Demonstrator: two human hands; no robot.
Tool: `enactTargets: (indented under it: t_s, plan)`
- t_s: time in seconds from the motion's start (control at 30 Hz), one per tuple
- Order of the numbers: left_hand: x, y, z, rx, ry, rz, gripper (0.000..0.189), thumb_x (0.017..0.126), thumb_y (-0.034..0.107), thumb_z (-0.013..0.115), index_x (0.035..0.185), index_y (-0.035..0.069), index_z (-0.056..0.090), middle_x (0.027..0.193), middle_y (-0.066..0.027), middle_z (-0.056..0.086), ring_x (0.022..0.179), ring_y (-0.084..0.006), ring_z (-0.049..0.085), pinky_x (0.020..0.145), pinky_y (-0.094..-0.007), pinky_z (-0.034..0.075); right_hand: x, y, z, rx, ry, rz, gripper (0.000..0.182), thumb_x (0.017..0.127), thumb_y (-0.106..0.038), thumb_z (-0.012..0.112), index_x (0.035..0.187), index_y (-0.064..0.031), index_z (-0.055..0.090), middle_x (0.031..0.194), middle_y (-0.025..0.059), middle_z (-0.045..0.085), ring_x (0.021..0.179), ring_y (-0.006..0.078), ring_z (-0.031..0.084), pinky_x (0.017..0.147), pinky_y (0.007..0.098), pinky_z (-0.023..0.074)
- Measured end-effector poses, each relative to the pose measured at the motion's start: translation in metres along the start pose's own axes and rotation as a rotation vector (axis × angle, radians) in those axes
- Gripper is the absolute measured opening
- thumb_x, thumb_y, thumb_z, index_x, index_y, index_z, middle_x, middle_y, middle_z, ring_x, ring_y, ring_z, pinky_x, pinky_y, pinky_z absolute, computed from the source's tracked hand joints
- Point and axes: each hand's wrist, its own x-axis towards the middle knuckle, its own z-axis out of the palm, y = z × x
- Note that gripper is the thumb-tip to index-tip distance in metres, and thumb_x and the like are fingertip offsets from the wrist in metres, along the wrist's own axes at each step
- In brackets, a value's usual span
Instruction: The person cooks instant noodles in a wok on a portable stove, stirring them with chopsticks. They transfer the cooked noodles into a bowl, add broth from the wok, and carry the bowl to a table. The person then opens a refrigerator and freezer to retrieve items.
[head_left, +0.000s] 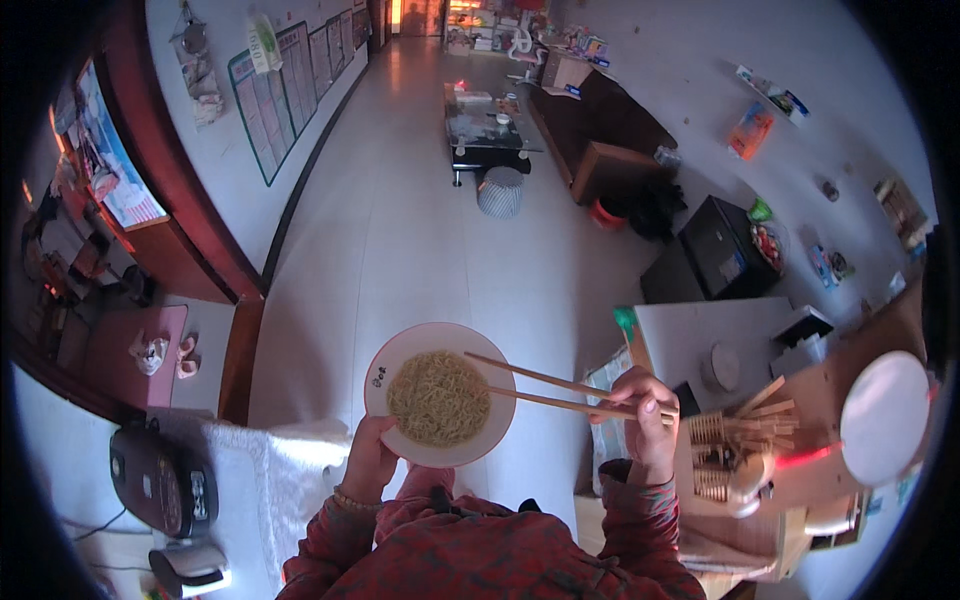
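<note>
A white bowl (501, 420) with a thin reddish rim and a small dark print is held out in front of my body. Noodles (439, 397) in a pale yellowish mass fill its middle. My left hand (371, 459) grips the bowl at its lower left edge, thumb over the rim. Wooden chopsticks (555, 382) are held in my right hand (646, 420), to the right of the bowl. Their tips are spread apart over the bowl's right side, close to the noodles; whether they touch them I cannot tell.
At lower left, a dark rice cooker (161, 480) and an electric kettle (191, 566) stand on a counter. A basket-like utensil holder (709, 457) stands at right. Ahead are a striped stool (500, 193), a glass-topped coffee table (487, 127), a brown sofa (600, 112) and a black cabinet (709, 251).
</note>
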Motion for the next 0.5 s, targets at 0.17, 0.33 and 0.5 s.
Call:
enactTargets:
  t_s: [0.17,0.33,0.5]
  plan:
    - [0.128,0.030,0.023,0.081,-0.025,0.005,0.044,0.082,0.009,0.045,0.123,-0.006,0.042,0.117,-0.0145,0.055,0.107,-0.0229,0.055,0.091,-0.0352,0.045,0.101,0.067,-0.013,0.111,0.127,0.012,0.042,0.091,-0.039,0.052,0.085,0.0024,0.055,0.081,0.0101,0.054,0.067,0.0241,0.065,0.064,0.0328,0.0530]
    - [0.278,0.064,0.050,0.172,-0.083,-0.079,0.045,0.080,0.006,0.045,0.123,-0.006,0.041,0.116,-0.0148,0.055,0.105,-0.0230,0.056,0.088,-0.0350,0.048,0.191,0.128,-0.041,0.202,0.330,0.023,0.035,0.090,-0.035,0.054,0.086,0.0002,0.052,0.083,0.0102,0.054,0.064,0.0256,0.064,0.061,0.0361,0.0534]
    - [0.422,0.078,0.072,0.207,-0.062,-0.199,0.042,0.080,0.005,0.044,0.121,-0.005,0.043,0.112,-0.0150,0.056,0.099,-0.0245,0.059,0.079,-0.0373,0.053,0.261,0.176,-0.084,0.298,0.585,-0.033,0.032,0.093,-0.032,0.051,0.090,-0.0006,0.053,0.084,0.0099,0.055,0.063,0.0280,0.063,0.058,0.0387,0.0532]
